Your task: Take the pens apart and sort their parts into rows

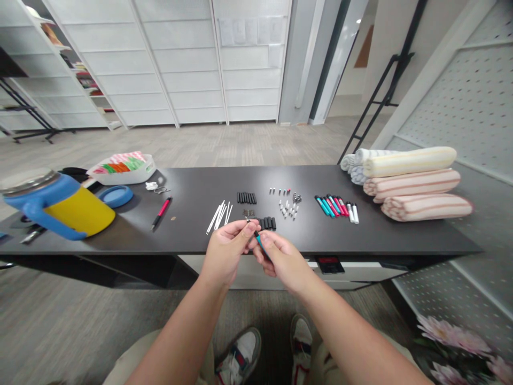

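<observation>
In front of the table's near edge, my right hand (280, 256) is closed around the teal barrel of a pen (262, 243). My left hand (230, 243) pinches the pen's dark front end between thumb and fingers. Just beyond the hands lie short black tubes (267, 223) and small springs (248, 213), partly covered by my fingers. Thin white sticks (219, 216) lie to the left. Farther back are more black tubes (246, 198), tiny clear and metal parts (287, 208) and a row of small caps (279, 190). Coloured pen barrels (332, 205) are lined up on the right.
Rolled towels (417, 182) are stacked at the table's right end. To the left are a red and black pen (162, 213), a blue lid (116, 196), a white basket (138, 172) with colourful packets and a large blue and yellow mug (60, 203) lying tipped.
</observation>
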The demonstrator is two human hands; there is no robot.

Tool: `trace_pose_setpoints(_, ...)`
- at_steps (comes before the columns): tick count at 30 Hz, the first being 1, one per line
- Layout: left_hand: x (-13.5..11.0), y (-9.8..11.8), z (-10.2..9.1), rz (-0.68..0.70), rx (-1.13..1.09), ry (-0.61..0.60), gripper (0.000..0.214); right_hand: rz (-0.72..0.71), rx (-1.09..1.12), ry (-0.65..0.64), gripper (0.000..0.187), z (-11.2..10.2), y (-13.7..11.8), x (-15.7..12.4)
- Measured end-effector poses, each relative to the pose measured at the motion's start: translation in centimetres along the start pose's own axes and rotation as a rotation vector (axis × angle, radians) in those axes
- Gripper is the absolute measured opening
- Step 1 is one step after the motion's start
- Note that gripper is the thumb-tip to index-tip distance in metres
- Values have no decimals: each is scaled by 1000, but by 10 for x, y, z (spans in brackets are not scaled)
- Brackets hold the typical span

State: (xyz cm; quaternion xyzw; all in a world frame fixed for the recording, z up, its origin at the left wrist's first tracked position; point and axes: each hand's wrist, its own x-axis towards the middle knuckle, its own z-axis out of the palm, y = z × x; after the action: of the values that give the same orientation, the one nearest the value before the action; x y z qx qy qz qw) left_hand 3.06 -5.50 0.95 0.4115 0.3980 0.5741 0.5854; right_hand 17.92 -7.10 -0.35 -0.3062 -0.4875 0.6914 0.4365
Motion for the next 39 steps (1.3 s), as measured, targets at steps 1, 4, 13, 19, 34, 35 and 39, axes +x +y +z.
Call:
trace_pose_setpoints(1, 0, 0, 0, 2, 9, 2, 33, -12, 3, 12, 45, 0, 0, 1)
trace_pose_setpoints(4, 0, -2, 0, 0, 41, 27, 34, -34, 11, 39, 43, 0, -1, 2)
trace_pose_setpoints(13, 1, -1, 0, 22, 32, 7, 32, 27, -17, 50, 45, -4, -2, 0)
trace_pose_setpoints(19, 1, -2, -1, 20, 31, 4, 31, 45, -7, 5, 45, -1, -4, 1)
trace_pose_setpoints(34, 1, 1, 0, 2, -11, -10, 31, -32, -86, 6, 48, -4, 0, 2)
trace_pose_setpoints(35, 1, 1, 0, 7, -3, -2, 31, -34, -72, 15, 45, -3, 0, 1)
trace_pose_setpoints(39, 1, 0, 0, 5, 20, 36, 33, -12, -53, -6, 41, -2, 0, 1)
